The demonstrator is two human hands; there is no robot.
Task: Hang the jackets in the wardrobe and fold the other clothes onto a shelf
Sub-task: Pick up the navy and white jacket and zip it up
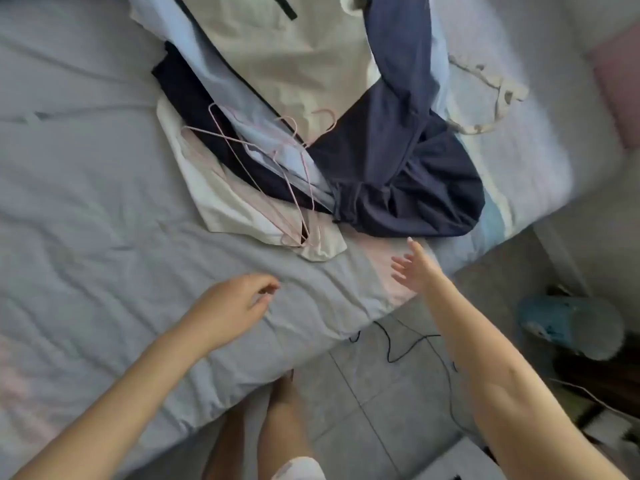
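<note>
A heap of clothes lies on the bed (86,209). A cream jacket (287,60) with a dark zip is at the top, over a light blue garment (221,74). A navy garment (408,174) is bunched at the right, and a white and pale pink piece (225,202) lies at the left. Pink wire hangers (277,157) rest on the heap. My left hand (232,306) hovers over the sheet below the heap, fingers loosely curled, holding nothing. My right hand (415,265) reaches toward the navy garment with straight fingers, just short of it.
The bed's corner ends near my right arm, with grey tiled floor (374,403) beyond. A black cable (398,344) trails on the floor. A blue and grey object (568,323) stands at the right. A cream strap (491,95) lies on the bed's right side.
</note>
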